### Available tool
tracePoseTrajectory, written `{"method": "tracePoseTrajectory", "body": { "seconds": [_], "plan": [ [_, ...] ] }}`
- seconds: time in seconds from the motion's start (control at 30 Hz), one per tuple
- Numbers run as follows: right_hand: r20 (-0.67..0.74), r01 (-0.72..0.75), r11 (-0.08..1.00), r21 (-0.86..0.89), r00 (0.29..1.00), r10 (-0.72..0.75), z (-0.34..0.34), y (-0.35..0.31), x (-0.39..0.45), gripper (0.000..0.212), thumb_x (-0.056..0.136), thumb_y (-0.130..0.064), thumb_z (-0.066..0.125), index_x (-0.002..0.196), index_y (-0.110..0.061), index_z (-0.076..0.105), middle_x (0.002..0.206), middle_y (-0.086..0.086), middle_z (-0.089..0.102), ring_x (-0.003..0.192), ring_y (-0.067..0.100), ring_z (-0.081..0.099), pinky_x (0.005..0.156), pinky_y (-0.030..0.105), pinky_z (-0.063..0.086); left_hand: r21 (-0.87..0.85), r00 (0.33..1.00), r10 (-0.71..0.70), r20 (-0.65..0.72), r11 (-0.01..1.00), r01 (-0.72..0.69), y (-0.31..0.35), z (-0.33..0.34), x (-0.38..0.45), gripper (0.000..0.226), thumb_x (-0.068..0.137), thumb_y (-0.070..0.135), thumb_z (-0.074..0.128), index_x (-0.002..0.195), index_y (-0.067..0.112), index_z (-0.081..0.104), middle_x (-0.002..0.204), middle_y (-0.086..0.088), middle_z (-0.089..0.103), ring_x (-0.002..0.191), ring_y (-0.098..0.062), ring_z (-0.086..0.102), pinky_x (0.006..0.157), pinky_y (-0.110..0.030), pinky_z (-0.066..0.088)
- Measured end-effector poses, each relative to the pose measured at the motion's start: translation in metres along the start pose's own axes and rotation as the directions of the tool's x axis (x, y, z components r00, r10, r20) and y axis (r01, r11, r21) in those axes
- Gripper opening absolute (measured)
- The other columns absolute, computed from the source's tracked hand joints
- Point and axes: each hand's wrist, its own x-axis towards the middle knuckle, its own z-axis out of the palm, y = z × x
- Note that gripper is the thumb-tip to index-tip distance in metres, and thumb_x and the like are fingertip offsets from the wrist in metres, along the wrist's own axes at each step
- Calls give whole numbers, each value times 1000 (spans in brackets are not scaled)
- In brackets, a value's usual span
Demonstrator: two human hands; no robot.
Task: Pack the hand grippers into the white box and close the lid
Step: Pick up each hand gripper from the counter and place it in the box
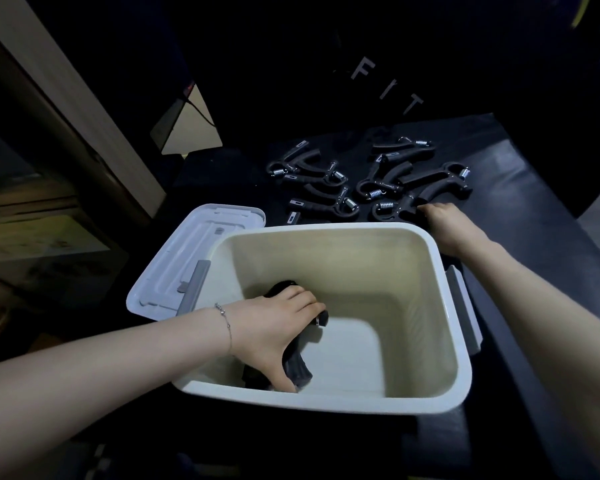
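While the left hand grips a black spring hand gripper low inside the open white plastic box, handles pointing toward the near wall, the right hand beyond the far rim touches another black gripper among the pile, its grasp unclear.

One white box, one lid, about eight hand grippers.

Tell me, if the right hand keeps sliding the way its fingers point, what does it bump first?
Probably the nearest hand gripper: the right hand points left at it, fingertips about touching its handle already.
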Motion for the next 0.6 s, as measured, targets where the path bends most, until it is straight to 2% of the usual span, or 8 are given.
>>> {"method": "tracePoseTrajectory", "body": {
  "seconds": [0.13, 0.23, 0.3, 0.43, 0.53, 0.6],
  "plan": [
    [-31, 3, 1000, -6, 1000, -3, -2, -9, -16, 30, 79, -23, 63, 85, 5, 55, 96, 29, 62, 95, 43, 55, 71, 38, 40, 11, 999, -44, 9, 999, 44, -2, 1, -2, 113, 64, 65, 72, 146, 7, 20, 139, -2, 31, 132, -20, 24, 109, -26, 30],
    [-81, -55, 998, 18, 995, 56, -9, -12, -31, 29, 77, -26, 63, 78, 1, 52, 92, 28, 61, 93, 43, 54, 66, 35, 32, 7, 998, -60, 32, 998, 60, -2, -2, -2, 112, 65, 64, 72, 146, 8, 20, 139, -3, 31, 131, -20, 26, 108, -27, 31],
    [-151, -103, 993, 50, 982, 110, -17, -13, -41, 34, 79, -29, 66, 84, 3, 54, 96, 27, 62, 95, 42, 54, 68, 36, 31, -6, 996, -77, 46, 997, 77, -2, -3, -2, 109, 66, 62, 72, 146, 9, 20, 139, -2, 32, 131, -20, 27, 107, -30, 35],
    [-301, -144, 980, 140, 936, 181, -43, -16, -52, 47, 77, -38, 71, 97, 2, 57, 99, 25, 63, 96, 41, 54, 75, 40, 40, -31, 989, -107, 103, 993, 111, -1, -13, -5, 115, 67, 64, 70, 151, 14, 8, 150, 0, 24, 140, -16, 19, 109, -37, 35],
    [-420, -105, 976, 193, 890, 179, -76, -31, -58, 45, 75, -41, 71, 93, -1, 59, 95, 20, 64, 93, 39, 56, 74, 39, 42, -177, 993, -115, 3, 978, 114, 0, -40, -12, 108, 71, 67, 65, 151, 18, 11, 155, 3, 21, 143, -13, 19, 115, -34, 26],
    [-504, -49, 975, 217, 850, 155, -98, -51, -63, 51, 76, -40, 72, 105, 1, 59, 102, 20, 64, 99, 38, 55, 81, 41, 44, -298, 982, -119, -148, 952, 70, -1, -62, -19, 93, 78, 62, 62, 149, 19, 21, 153, 5, 29, 140, -10, 27, 114, -25, 23]
  ]
}}
